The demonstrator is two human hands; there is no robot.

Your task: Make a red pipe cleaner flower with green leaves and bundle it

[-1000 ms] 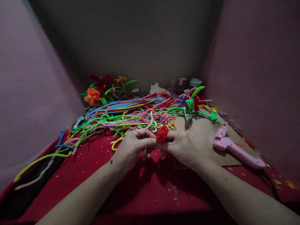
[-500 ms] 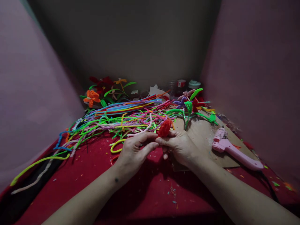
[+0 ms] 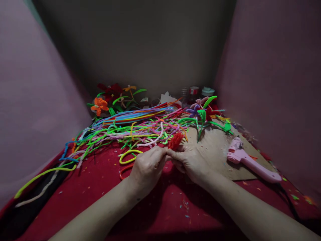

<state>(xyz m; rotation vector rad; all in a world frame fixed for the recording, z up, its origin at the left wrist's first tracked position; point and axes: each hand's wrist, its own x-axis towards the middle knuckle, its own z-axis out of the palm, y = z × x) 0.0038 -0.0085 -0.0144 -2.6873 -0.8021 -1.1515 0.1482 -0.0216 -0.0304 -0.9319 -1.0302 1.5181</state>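
Note:
My left hand (image 3: 147, 167) and my right hand (image 3: 192, 160) meet over the red cloth (image 3: 163, 207), fingers pinched together. Between their fingertips they grip a small red fuzzy pipe-cleaner flower head (image 3: 175, 140), which sticks up just beyond the knuckles. Both hands are closed on it; its lower part is hidden behind the fingers. A tangle of coloured pipe cleaners (image 3: 130, 129) lies just past the hands.
A pink glue gun (image 3: 247, 160) lies on a brown cardboard sheet (image 3: 218, 147) to the right. Finished pipe-cleaner flowers stand at the back left (image 3: 100, 104) and back right (image 3: 203, 110). Small jars (image 3: 194, 92) sit against the back wall. Walls close in on both sides.
The hands have turned and lowered slightly; the left hand has rolled knuckles-up. The red flower head has shifted a little right and sits lower between the fingertips.

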